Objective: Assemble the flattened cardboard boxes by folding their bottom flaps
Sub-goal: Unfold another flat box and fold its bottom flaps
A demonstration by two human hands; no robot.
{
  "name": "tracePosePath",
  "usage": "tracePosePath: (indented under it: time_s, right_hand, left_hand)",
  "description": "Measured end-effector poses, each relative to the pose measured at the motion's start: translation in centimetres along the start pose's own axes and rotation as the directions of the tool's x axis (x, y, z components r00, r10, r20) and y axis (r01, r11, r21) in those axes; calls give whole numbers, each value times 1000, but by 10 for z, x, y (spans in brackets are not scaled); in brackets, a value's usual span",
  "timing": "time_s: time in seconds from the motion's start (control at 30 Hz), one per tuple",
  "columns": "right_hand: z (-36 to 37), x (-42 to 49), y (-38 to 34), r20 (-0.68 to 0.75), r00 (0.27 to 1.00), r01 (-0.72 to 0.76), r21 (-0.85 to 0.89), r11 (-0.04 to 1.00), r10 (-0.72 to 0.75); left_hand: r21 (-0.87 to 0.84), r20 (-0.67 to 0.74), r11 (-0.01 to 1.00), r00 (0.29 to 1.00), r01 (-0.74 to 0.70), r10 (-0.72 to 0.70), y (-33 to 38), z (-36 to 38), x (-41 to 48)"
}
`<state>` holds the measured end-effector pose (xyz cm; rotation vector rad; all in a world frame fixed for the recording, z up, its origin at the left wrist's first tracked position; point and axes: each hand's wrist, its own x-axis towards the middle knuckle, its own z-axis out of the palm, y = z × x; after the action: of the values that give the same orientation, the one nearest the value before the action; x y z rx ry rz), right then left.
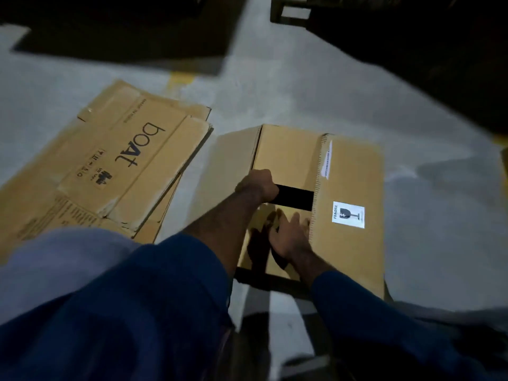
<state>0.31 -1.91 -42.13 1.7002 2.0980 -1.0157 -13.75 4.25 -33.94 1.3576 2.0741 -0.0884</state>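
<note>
The opened-up brown cardboard box (351,166) sits on the grey concrete floor (275,86) right in front of me, bottom side up, with a white fragile sticker (348,214) on its wide outer flap. My left hand (257,187) has its fingers curled over the edge of an inner flap beside a dark opening (295,198), while my right hand (288,237) lies flat on the near flap, fingers spread and pressing down. I judge this bottom to be partly folded: the flaps are turned in but the gap is not closed. To the left, just beside the box, the stack of flattened brown cardboard boxes (123,160) printed "boat" lies untouched, so most of the job remains.
</note>
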Motion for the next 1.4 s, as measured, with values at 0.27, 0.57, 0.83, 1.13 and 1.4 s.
tracePosePath:
  time_s: [0.27,0.57,0.83,1.13,1.4]
  right_hand:
    - [-57,-61,-6,-257,964,-110,-151,982,69]
    - [-90,-91,127,-374,868,-356,-6,935,328]
    - [-61,-53,173,-269,839,-404,275,873,473]
    - [-94,-15,194,-309,846,-518,-284,807,434]
    - [-101,1,199,-199,905,-425,-377,823,376]
  left_hand:
    - [205,77,944,966,-259,248,32,-50,-91]
    - [418,203,751,858,-511,471,102,-45,-166]
    - [453,457,630,771,-630,443,154,-25,-144]
    - [339,401,606,693,-720,599,186,-13,-132]
    - [374,427,599,705,-708,566,181,-16,-134]
